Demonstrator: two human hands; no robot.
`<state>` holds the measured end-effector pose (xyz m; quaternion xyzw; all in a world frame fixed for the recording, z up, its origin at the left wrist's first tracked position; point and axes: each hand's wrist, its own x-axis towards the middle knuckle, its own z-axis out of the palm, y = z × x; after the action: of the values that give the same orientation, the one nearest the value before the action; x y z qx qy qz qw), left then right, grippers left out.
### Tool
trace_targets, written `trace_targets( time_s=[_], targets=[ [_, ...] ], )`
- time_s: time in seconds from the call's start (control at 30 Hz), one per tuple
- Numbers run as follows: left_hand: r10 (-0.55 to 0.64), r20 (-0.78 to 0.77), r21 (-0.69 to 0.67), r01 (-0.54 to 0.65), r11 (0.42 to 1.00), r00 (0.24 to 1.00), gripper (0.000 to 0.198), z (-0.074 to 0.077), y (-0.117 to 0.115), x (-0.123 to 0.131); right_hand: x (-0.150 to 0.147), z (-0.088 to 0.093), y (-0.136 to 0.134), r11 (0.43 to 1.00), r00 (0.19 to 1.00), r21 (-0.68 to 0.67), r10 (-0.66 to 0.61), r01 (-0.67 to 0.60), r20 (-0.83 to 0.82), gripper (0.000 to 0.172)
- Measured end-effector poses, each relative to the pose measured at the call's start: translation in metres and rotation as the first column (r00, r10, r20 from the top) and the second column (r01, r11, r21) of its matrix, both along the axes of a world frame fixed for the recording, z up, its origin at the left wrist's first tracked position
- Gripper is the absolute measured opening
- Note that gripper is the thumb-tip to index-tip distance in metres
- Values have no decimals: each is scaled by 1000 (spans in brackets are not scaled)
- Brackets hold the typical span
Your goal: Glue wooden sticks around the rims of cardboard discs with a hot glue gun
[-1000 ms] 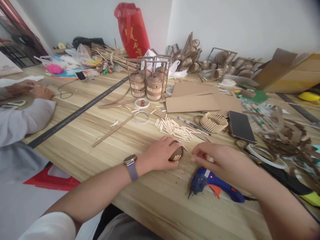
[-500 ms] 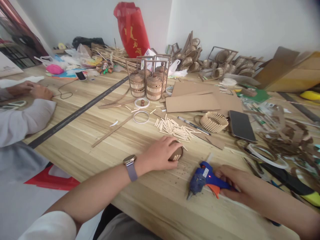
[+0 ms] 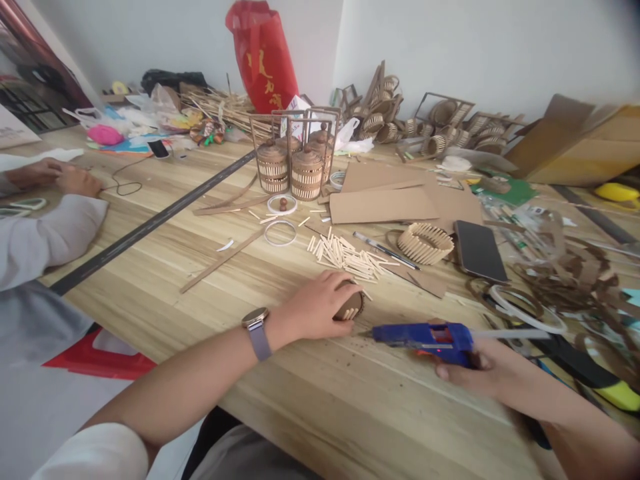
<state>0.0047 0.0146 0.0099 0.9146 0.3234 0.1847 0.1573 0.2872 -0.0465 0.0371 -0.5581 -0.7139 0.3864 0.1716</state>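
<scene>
My left hand (image 3: pixel 323 305) is closed around a small round brown cardboard piece (image 3: pixel 349 305), with a few short pale sticks standing along its near edge. In my right hand (image 3: pixel 480 365) is a blue hot glue gun (image 3: pixel 423 337), its nozzle pointing left at the cardboard piece but apart from it. A clear glue stick (image 3: pixel 513 334) pokes out of the gun's back. Just beyond my left hand lies a loose pile of short wooden sticks (image 3: pixel 345 255). A ring of upright sticks (image 3: pixel 425 243) sits farther right.
Lidded stick baskets (image 3: pixel 307 175) in frames stand mid-table. Cardboard sheets (image 3: pixel 383 205), a phone (image 3: pixel 480 251), pliers with black and yellow handles (image 3: pixel 595 373) and brown strips (image 3: pixel 570 267) crowd the right. Another person's hands (image 3: pixel 70 179) rest at the left. A red bag (image 3: pixel 265 63) stands behind.
My right hand has turned the glue gun from nozzle-down to nearly level, its nozzle now near the cardboard piece. My left hand keeps its hold. The view has shifted slightly.
</scene>
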Motion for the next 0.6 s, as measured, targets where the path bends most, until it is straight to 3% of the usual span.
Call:
trace_targets(
  time_s=[0.1,0.33,0.47,0.6],
  targets=[
    [2,8,5,-2,1000,1000,56,-1,0,0,-4,-1,0,997,998,-68,18,-22,-58,43],
    [5,6,-2,-5,1000,1000,55,0,0,0,-13,-10,0,997,993,-46,-62,58,-105,42],
    [5,12,3,-5,1000,1000,55,0,0,0,-16,-17,0,988,993,109,-110,114,-44,37],
    [2,33,-1,-2,1000,999,55,-1,0,0,-24,-18,0,967,995,241,-94,85,28,30]
  ],
)
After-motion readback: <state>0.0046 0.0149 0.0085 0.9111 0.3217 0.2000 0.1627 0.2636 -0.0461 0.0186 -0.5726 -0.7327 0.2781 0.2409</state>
